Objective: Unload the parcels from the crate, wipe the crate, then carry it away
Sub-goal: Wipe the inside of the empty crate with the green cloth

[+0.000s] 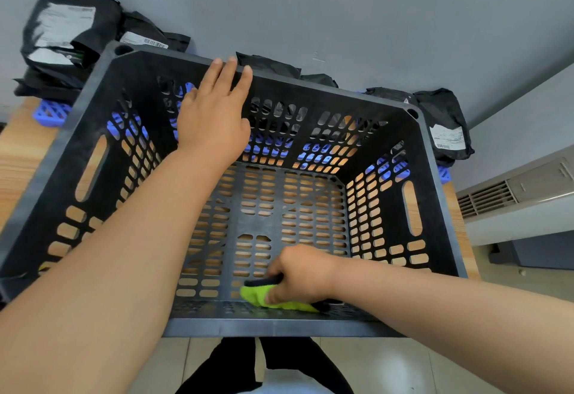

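Two bare forearms reach forward into a black slotted crate (264,328), which stands on a wooden table (21,151). The left hand (214,114) lies against the crate's far wall, its fingers straight and relaxed, the tips resting over the far rim and grasping nothing. The right hand (298,275) is down on the crate's floor, close to the near wall, with its fingers clenched round a bright green cloth (257,295) that it presses against the slotted bottom; a dark edge of the cloth shows above the green.

Outside the crate lie the parcels, all black bags with white labels: a pile (68,30) beyond the far left corner, more (270,65) just behind the far wall, and another (444,123) beyond the far right corner. Blue plastic grating (49,114) shows beneath them and through the crate's slots. Below the crate's near rim are dark trousers (236,365) and pale floor tiles. A grey vented unit (512,197) stands off to the crate's right.
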